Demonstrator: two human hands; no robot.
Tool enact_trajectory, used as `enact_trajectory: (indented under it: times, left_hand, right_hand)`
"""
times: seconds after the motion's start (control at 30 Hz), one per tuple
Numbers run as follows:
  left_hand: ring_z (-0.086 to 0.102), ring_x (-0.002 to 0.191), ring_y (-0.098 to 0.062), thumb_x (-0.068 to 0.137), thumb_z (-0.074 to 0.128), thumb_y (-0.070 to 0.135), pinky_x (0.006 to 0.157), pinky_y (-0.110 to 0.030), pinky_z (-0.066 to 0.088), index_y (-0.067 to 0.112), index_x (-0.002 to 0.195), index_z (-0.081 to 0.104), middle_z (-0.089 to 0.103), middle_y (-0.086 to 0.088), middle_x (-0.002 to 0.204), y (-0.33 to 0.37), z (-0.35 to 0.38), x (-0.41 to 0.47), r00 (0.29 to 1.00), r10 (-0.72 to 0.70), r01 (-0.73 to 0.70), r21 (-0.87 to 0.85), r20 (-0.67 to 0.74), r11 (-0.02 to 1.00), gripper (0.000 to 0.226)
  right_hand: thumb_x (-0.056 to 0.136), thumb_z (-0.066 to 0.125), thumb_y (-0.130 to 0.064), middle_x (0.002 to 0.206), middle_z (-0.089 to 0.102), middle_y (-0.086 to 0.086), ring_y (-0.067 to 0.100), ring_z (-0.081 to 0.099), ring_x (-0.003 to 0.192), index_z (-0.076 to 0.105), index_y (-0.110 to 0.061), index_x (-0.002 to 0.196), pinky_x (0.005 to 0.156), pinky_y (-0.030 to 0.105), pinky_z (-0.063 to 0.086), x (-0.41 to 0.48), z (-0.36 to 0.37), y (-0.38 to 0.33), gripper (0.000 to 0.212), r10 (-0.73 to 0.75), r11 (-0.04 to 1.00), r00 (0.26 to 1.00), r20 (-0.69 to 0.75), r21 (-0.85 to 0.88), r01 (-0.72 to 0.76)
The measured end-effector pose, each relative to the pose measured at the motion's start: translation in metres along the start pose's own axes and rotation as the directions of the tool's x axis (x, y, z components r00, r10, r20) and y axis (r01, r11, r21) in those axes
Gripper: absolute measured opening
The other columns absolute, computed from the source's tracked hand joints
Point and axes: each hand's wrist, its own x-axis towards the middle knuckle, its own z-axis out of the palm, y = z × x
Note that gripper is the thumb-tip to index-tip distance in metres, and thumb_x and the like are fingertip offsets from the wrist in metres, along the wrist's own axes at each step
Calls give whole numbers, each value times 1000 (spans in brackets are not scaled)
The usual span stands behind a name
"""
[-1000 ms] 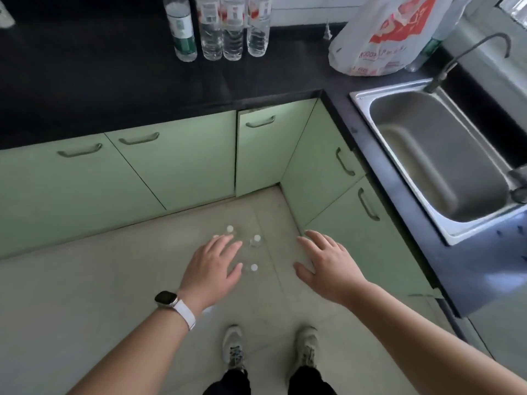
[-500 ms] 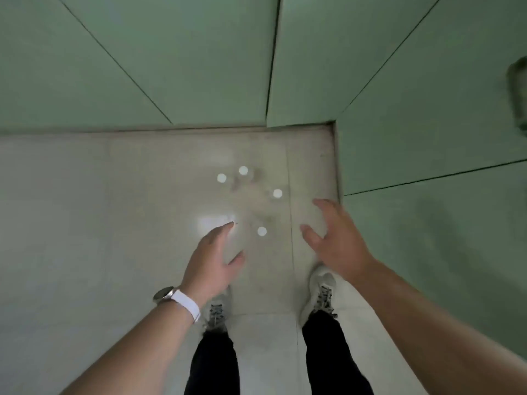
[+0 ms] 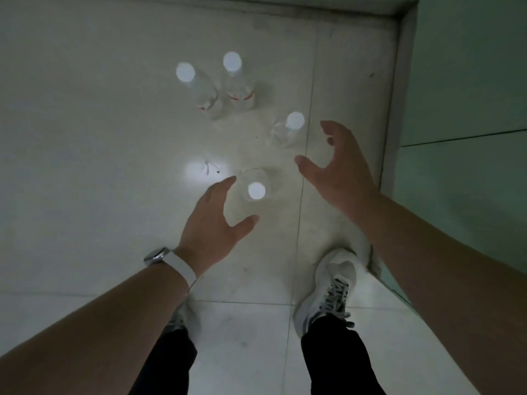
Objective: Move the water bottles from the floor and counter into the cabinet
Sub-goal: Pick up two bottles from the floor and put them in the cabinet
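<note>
Several clear water bottles with white caps stand upright on the pale tiled floor. The nearest bottle (image 3: pixel 256 187) sits between the curved fingers and thumb of my left hand (image 3: pixel 216 223), which is open around it without closing. A second bottle (image 3: pixel 291 127) stands just left of the fingertips of my right hand (image 3: pixel 336 169), also open and apart from it. Two more bottles, one (image 3: pixel 196 86) and another (image 3: pixel 236 81), stand side by side further away, both with red-marked labels.
Green cabinet doors (image 3: pixel 467 109) rise along the right side, meeting the floor at a grey plinth (image 3: pixel 396 109). My shoes (image 3: pixel 330 289) stand close below the hands. A bright reflection (image 3: pixel 204 171) lies on the floor left of the nearest bottle.
The view has dropped much closer to the floor and the bottles. Both hands have lowered and spread, the left one coming around the nearest bottle, the right one nearing the bottle beside it.
</note>
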Motion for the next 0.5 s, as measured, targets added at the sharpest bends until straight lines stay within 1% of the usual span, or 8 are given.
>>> enact_trajectory:
  times: [0.1,0.2,0.27,0.33,0.4,0.5]
  left_hand:
    - [41,133,-13,77,81,43,102,-24,33,24,151,31,42,6,148,-16,22,23,1000,7,-7,-16,2,1000,91]
    - [38,137,-13,73,84,42,105,-27,34,27,154,23,36,7,153,-27,38,40,996,18,-15,-41,86,999,103]
    - [38,138,-15,71,86,40,109,-31,35,28,155,21,35,5,154,-33,46,49,994,26,-22,-39,103,999,107]
    - [40,136,-16,72,86,37,109,-32,36,27,154,24,38,4,152,-37,50,56,997,20,-17,-35,70,999,103]
    - [43,132,-14,73,85,34,103,-25,36,27,151,29,41,5,148,-38,53,61,999,21,-19,-36,41,999,96]
    - [49,120,-13,75,84,32,95,-24,39,27,144,37,49,6,138,-37,58,67,1000,29,-28,-57,5,998,83]
  right_hand:
    - [80,72,-48,145,40,-5,10,41,129,33,-24,145,108,33,38,17,28,24,79,-12,1000,1000,-4,-14,11]
    - [78,74,-48,145,39,-3,11,40,128,32,-23,146,108,32,38,32,53,36,84,-63,998,998,-16,-26,62]
    - [77,74,-48,146,38,1,13,41,130,31,-20,147,109,32,38,42,67,41,87,-116,993,992,-46,-19,116]
    - [75,73,-50,145,40,3,15,42,129,30,-14,147,108,33,39,54,79,44,91,-149,989,983,-111,-3,150]
    - [74,74,-49,144,41,5,16,43,129,30,-11,147,108,32,38,63,88,47,93,-158,987,973,-169,13,163]
    - [74,76,-40,138,45,3,15,45,126,34,-9,142,106,29,39,73,94,49,86,-180,978,958,-224,62,199]
